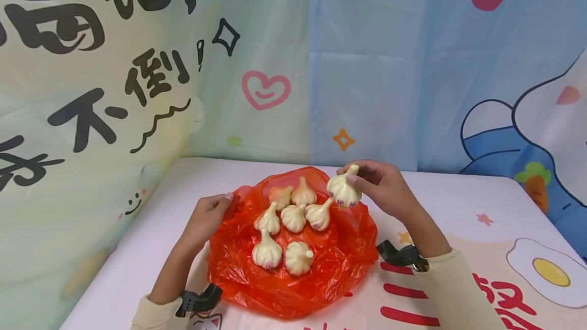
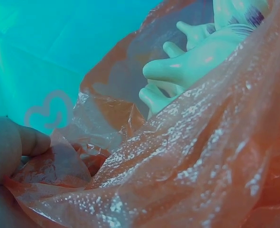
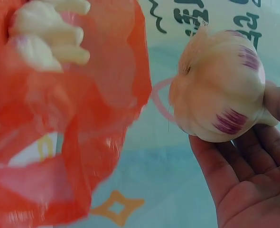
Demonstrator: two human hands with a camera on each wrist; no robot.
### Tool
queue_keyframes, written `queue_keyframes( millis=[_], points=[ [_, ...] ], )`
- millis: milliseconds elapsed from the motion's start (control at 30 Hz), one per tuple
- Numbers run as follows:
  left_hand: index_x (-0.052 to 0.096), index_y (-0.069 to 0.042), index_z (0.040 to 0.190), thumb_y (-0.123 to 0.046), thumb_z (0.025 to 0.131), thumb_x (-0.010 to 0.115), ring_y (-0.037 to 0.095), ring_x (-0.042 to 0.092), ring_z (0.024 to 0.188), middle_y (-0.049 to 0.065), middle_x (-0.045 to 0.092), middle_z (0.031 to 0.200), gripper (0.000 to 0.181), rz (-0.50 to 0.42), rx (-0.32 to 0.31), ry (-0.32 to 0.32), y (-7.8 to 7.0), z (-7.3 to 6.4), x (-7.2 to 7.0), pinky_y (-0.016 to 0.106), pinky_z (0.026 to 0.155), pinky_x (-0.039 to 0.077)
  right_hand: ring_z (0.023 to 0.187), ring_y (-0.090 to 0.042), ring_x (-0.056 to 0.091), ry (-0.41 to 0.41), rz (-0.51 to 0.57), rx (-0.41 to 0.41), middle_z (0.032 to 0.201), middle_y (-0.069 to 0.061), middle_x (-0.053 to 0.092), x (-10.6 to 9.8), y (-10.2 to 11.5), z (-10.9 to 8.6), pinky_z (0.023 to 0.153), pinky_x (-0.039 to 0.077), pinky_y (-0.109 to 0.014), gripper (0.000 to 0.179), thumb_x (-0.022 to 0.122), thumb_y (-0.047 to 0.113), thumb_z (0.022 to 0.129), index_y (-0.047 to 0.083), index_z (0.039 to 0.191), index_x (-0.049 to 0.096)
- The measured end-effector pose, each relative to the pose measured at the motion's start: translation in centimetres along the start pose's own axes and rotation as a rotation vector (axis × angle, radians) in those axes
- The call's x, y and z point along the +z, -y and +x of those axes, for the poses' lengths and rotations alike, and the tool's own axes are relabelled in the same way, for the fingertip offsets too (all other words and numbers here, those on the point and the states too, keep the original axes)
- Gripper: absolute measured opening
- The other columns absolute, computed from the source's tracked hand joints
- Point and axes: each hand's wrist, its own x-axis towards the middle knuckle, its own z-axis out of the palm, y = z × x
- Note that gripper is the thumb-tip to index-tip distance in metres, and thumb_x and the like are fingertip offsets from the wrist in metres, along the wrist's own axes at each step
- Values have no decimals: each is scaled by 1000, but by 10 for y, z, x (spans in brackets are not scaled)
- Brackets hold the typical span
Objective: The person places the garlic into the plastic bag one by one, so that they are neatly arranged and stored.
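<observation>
A red plastic bag lies spread on the table with several garlic bulbs on it, cream-white with purple marks near the base. My left hand pinches the bag's left edge between thumb and fingers; the left wrist view shows the gathered film at the fingertips. Above the bag's right rear side, my right hand holds one garlic bulb by its upper part, stem upward. In the right wrist view that bulb sits between thumb and fingers, apart from the bag.
The white table bears a printed mat with red strokes and a fried egg picture. Behind it hangs a printed curtain, and another printed cloth closes off the left side. Black straps circle both wrists.
</observation>
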Motion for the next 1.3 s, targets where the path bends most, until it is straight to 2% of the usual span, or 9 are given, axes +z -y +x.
queue_keyframes(
  millis=[267, 433, 533, 800, 967, 1300],
  points=[
    [68, 2, 92, -36, 105, 43, 29, 63, 78, 16, 68, 88, 47, -4, 1, 0, -1, 0, 1, 34, 72, 58, 91, -25, 66, 120, 32, 47, 106, -10, 68, 23, -7, 4, 77, 57, -33, 20, 66, 8, 93, 2, 112, 68],
    [70, -1, 99, -35, 105, 43, 28, 66, 80, 15, 69, 92, 44, -15, -6, 3, -1, -1, 3, 35, 72, 58, 96, -25, 66, 235, 77, 69, 108, -9, 68, 37, -13, 5, 80, 56, -36, 21, 67, 8, 92, 5, 112, 69],
    [71, -2, 102, -35, 105, 44, 28, 67, 81, 15, 70, 94, 43, -12, -13, 3, -1, -1, 4, 36, 73, 58, 96, -25, 66, 270, 104, 60, 109, -8, 69, 46, -15, 7, 81, 56, -37, 21, 67, 8, 92, 5, 112, 70],
    [70, 0, 96, -36, 104, 44, 28, 65, 78, 16, 69, 90, 45, 12, -24, -2, 0, 0, 4, 34, 72, 58, 96, -24, 66, 272, 112, 36, 107, -7, 69, 61, -12, 14, 81, 56, -36, 19, 67, 7, 92, 4, 111, 70],
    [71, -3, 101, -37, 104, 44, 28, 67, 81, 14, 70, 94, 44, 0, -19, -8, 1, -1, 2, 35, 73, 58, 95, -25, 66, 240, 129, 31, 107, -6, 69, 67, -8, 18, 80, 57, -38, 18, 68, 10, 92, 6, 109, 70],
    [68, 0, 94, -37, 104, 44, 29, 65, 77, 16, 68, 88, 46, -14, -21, 6, 1, 1, 2, 35, 70, 58, 97, -24, 65, 286, 90, 130, 105, -8, 68, 67, -31, 5, 84, 54, -32, 19, 69, 11, 91, 4, 109, 70]
  ],
)
